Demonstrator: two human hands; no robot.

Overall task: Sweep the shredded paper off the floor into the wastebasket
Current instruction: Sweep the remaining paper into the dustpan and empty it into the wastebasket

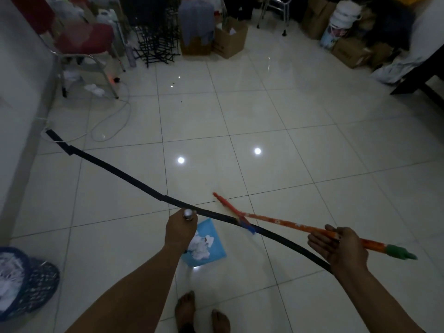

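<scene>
Your left hand (179, 230) grips the dustpan handle (188, 214) (shredded paper (201, 245) in blue pan (217, 252)); right hand (341, 246) grasps the orange broomstick (295, 225); wastebasket (26, 280) far left.

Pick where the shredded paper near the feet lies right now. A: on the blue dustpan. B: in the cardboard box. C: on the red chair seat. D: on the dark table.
A: the white shredded paper is heaped on the blue dustpan, just below the left hand.
</scene>
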